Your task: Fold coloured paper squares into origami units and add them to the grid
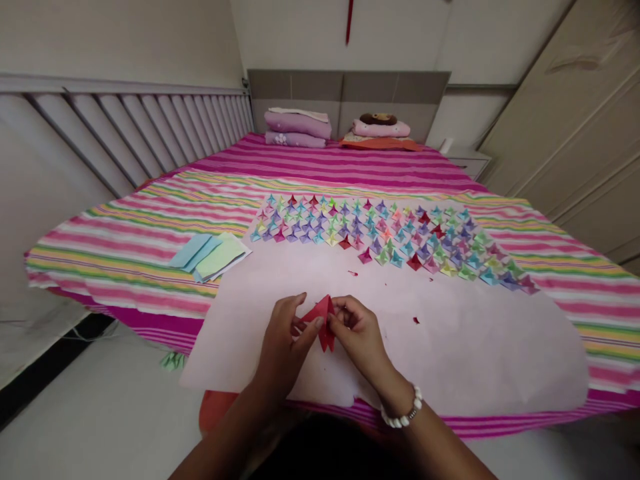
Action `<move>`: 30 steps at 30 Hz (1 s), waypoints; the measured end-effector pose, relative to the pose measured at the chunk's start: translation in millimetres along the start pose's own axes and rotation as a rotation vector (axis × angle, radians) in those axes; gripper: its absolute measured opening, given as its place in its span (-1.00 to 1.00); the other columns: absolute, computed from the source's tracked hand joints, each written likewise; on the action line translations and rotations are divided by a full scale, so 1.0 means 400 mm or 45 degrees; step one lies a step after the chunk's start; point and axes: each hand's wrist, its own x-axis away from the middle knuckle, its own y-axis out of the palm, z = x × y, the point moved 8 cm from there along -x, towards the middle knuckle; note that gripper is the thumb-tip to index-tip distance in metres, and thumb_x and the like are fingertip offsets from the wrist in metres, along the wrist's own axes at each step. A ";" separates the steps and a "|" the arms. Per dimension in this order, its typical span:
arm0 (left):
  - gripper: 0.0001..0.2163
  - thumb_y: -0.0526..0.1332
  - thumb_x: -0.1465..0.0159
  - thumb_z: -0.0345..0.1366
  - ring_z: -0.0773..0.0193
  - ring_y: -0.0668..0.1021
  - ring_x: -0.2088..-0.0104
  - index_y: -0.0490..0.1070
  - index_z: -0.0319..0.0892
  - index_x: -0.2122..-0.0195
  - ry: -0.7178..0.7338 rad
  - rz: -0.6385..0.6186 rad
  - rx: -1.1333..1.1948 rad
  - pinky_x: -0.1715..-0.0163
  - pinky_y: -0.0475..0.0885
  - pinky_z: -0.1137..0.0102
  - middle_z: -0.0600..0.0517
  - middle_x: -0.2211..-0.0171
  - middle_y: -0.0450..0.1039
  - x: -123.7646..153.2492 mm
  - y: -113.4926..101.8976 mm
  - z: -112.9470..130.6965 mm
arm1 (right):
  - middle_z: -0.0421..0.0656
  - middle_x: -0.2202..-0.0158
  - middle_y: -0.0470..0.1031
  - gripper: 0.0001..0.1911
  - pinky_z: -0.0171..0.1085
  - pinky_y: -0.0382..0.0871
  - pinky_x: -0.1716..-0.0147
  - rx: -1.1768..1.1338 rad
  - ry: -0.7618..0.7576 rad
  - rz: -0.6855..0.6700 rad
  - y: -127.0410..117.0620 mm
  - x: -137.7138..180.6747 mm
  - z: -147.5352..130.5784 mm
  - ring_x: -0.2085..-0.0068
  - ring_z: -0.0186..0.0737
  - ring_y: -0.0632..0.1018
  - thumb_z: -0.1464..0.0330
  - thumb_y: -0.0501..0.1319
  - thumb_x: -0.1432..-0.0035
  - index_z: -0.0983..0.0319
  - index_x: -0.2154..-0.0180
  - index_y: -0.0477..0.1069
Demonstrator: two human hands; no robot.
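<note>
A red folded paper piece (324,319), pointed at the top with two tips hanging below, is held between both hands above a large white paper sheet (465,353). My left hand (287,333) pinches its left side between thumb and fingers. On the other side, my right hand (361,333) grips the right part with thumb and curled fingers; a white beaded bracelet (403,410) circles that wrist. Rows of small folded paper pieces (357,223) in many colours stand on the far part of the sheet. Small red paper scraps (416,321) lie nearer.
Blue and green paper slips (215,257) lie on the striped bedspread (125,233) to the left. Folded bedding (297,127) is stacked by the headboard (345,93). A slatted rail (165,133) runs along the left, and crumpled green paper (173,361) rests on the floor.
</note>
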 end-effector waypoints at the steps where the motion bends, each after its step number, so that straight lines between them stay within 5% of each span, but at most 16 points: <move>1: -0.63 0.31 -0.15 -0.21 0.32 0.47 0.40 0.41 -0.15 0.01 0.061 0.067 -0.075 0.36 0.41 0.35 -0.07 0.12 0.39 0.002 -0.012 0.012 | -0.33 0.61 0.23 -0.89 -0.34 0.15 0.55 0.035 -0.018 0.011 -0.002 0.001 -0.002 0.56 -0.37 0.25 0.39 0.23 -0.01 0.22 0.34 0.49; 6: -0.77 0.30 -0.17 -0.24 0.30 0.43 0.44 0.46 -0.15 0.14 0.304 0.080 -0.215 0.39 0.39 0.38 0.03 0.35 0.37 0.012 -0.010 0.059 | -0.30 0.57 0.25 -0.88 -0.33 0.20 0.52 0.122 -0.067 0.023 0.001 0.002 -0.012 0.54 -0.35 0.29 0.41 0.21 -0.03 0.21 0.32 0.49; 13: -0.69 0.16 -0.27 -0.30 0.13 0.47 0.12 0.42 -0.08 -0.05 0.296 0.069 -0.224 0.10 0.39 0.23 -0.08 0.13 0.36 0.011 0.003 0.042 | -0.30 0.57 0.26 -0.86 -0.32 0.24 0.50 0.136 -0.082 0.031 0.004 0.003 -0.016 0.53 -0.35 0.30 0.41 0.21 -0.03 0.21 0.30 0.48; 17: -0.73 0.22 -0.22 -0.34 0.24 0.47 0.30 0.45 -0.07 0.04 0.275 0.175 -0.166 0.26 0.42 0.31 -0.03 0.19 0.35 0.008 -0.018 0.036 | -0.31 0.59 0.25 -0.86 -0.34 0.19 0.55 0.019 -0.023 0.024 0.003 0.001 0.002 0.56 -0.37 0.27 0.36 0.23 -0.03 0.22 0.30 0.47; 20: -0.88 0.22 -0.18 -0.39 0.28 0.46 0.39 0.51 -0.10 0.28 0.280 0.093 -0.072 0.33 0.41 0.36 0.01 0.32 0.40 0.007 -0.006 0.043 | -0.32 0.60 0.24 -0.85 -0.35 0.19 0.56 -0.011 0.018 0.010 0.009 0.001 0.005 0.57 -0.37 0.26 0.35 0.24 -0.02 0.22 0.30 0.47; 25: -0.83 0.25 -0.19 -0.29 0.19 0.55 0.30 0.48 -0.15 0.19 0.000 -0.093 0.186 0.27 0.45 0.34 -0.03 0.31 0.53 0.005 0.029 0.022 | -0.30 0.56 0.27 -0.85 -0.34 0.23 0.54 0.121 -0.045 0.004 0.013 0.004 -0.013 0.54 -0.36 0.29 0.43 0.21 -0.03 0.23 0.29 0.47; 30: -0.76 0.31 -0.12 -0.26 0.22 0.56 0.42 0.46 -0.16 0.17 -0.179 -0.166 0.286 0.39 0.46 0.38 0.01 0.39 0.54 0.002 0.047 0.010 | -0.20 0.41 0.39 -0.73 -0.30 0.31 0.46 0.383 -0.275 -0.019 0.024 0.013 -0.048 0.48 -0.32 0.39 0.55 0.13 -0.01 0.19 0.25 0.47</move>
